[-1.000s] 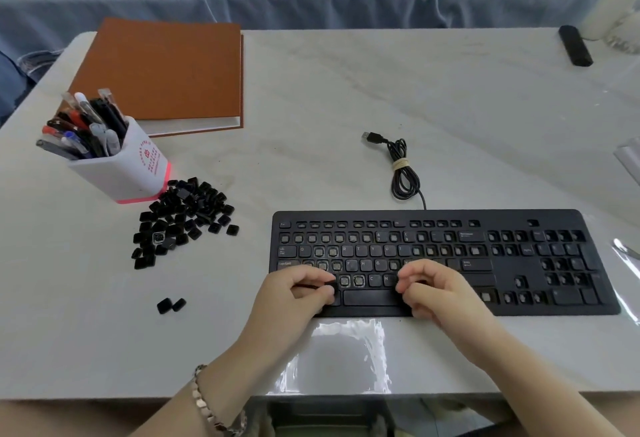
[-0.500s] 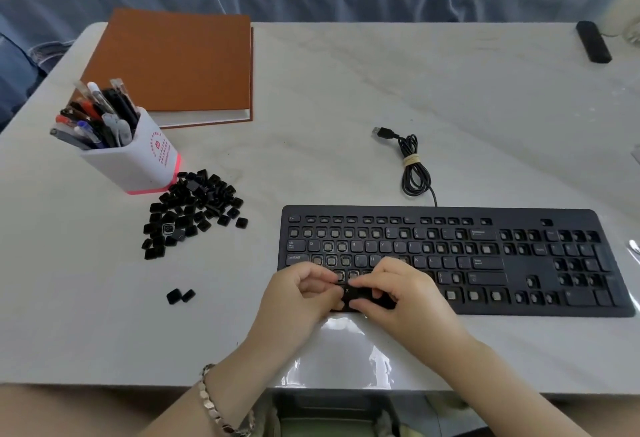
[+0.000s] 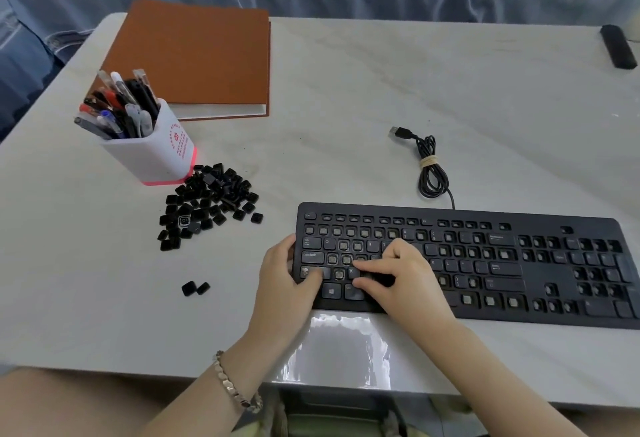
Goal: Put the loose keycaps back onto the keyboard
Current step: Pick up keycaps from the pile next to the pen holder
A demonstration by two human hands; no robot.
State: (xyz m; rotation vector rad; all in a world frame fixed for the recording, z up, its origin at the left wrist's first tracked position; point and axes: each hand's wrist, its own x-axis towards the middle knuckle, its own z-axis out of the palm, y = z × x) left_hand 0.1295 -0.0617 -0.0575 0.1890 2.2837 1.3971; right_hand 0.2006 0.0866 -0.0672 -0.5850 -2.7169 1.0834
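- The left hand point(image 3: 287, 277) clasps the left end of the black wired keyboard point(image 3: 554, 277). Its thumb lies across the lower-left keys and its fingers curl at the left edge.
- The right hand point(image 3: 405, 277) sits just beside it over the lower letter rows, fingers curled with the tips down near the X key. Something dark shows between forefinger and thumb. I cannot tell whether that is a loose keycap in its hold or part of the board.
- A metal-link bracelet point(image 3: 235, 384) circles the left wrist, which hangs off the near edge of the white marbled bench point(image 3: 346, 90).
- The keyboard lies lengthwise close to the bench's near edge, and its right end reaches the picture's right side. Many sockets show bare among the seated keys.
- A glossy clear film point(image 3: 339, 346) covers the bench from the keyboard's front edge to the near edge, under both wrists.
- Two loose black keycaps point(image 3: 195, 288) lie touching each other left of the left hand, with bare bench all round them.
- A heap of loose black keycaps point(image 3: 207, 204) lies farther back and left. Its far side is against a white square pen pot with a pink base point(image 3: 152, 149), and a strip of bare bench separates it from the keyboard's left edge.
- A brown hardcover book point(image 3: 194, 55) lies flat behind the pot, at the far-left corner.
- The coiled black USB cable point(image 3: 429, 166) rests just behind the keyboard's back edge.
- Right of the cable, bare bench runs to the far edge, where a small black bar point(image 3: 618, 46) lies near the corner.
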